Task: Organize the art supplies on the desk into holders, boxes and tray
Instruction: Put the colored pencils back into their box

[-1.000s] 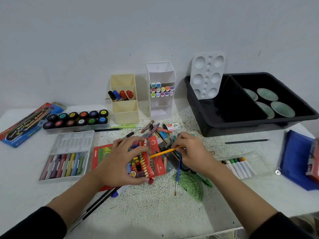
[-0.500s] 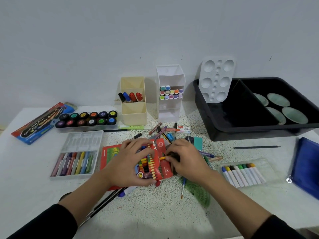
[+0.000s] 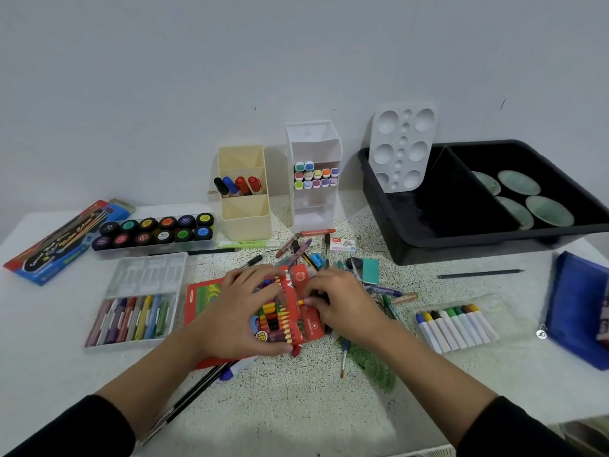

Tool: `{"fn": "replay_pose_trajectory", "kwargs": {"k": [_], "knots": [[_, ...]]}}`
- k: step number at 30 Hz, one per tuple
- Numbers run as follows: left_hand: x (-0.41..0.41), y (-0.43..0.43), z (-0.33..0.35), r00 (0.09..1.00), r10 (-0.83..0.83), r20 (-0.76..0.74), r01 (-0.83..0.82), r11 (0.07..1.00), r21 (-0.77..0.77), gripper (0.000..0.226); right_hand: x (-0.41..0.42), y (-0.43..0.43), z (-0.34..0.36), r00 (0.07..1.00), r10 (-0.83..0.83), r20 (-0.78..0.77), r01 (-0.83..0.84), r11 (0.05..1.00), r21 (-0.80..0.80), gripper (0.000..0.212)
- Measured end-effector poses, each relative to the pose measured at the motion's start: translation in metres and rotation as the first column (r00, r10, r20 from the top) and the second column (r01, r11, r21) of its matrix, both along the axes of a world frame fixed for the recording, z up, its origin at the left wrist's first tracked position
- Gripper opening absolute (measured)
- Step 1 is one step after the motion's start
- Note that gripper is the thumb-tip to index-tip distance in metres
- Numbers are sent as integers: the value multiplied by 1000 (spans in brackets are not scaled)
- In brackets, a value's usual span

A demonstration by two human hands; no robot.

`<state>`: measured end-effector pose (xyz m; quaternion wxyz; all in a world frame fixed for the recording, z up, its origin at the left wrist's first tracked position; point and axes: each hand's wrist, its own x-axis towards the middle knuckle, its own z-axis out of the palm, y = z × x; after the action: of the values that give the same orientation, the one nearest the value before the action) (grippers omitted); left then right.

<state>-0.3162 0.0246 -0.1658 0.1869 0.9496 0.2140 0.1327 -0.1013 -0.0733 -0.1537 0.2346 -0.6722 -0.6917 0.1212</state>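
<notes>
A red crayon box (image 3: pixel 296 319) full of coloured crayons lies open at the desk's centre. My left hand (image 3: pixel 240 311) grips its left side, thumb under the near edge and fingers over the far edge. My right hand (image 3: pixel 342 301) pinches an orange crayon (image 3: pixel 301 302) whose tip pokes out at the box's right side; most of the crayon is hidden under my fingers. Loose pens, crayons and a sharpener (image 3: pixel 317 259) lie scattered just behind the box. A cream holder (image 3: pixel 245 211) with markers and a white holder (image 3: pixel 314 179) with pastel markers stand at the back.
A black divided tray (image 3: pixel 461 239) with a white palette (image 3: pixel 402 146) and green dishes sits back right. A paint pot set (image 3: pixel 155 230) and an open pastel case (image 3: pixel 138 311) are at the left, a marker pack (image 3: pixel 454 324) and a blue pouch (image 3: pixel 576 308) at the right. Brushes (image 3: pixel 197 387) lie near my left forearm.
My right hand has slid the orange crayon leftward into the box; a second ago its whole length showed, now only the tip. My left hand kept its grip.
</notes>
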Motion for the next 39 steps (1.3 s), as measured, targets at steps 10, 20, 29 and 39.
{"fn": "replay_pose_trajectory", "kwargs": {"k": [10,20,29,39], "knots": [[1,1,3,1000,-4,17,4,1000,-28,71,-24,-2,-3,999,31,28,-30,999,-24,14],[1,-2,6,998,-15,-53,15,1000,-3,79,-26,-9,10,920,-148,-362,107,986,-130,39],[4,-1,12,981,0,-195,8,999,39,99,-5,-12,19,929,-231,-287,211,972,-100,21],[-4,11,31,996,30,-81,-27,998,49,81,15,-8,25,868,-345,-357,347,936,-62,29]]}}
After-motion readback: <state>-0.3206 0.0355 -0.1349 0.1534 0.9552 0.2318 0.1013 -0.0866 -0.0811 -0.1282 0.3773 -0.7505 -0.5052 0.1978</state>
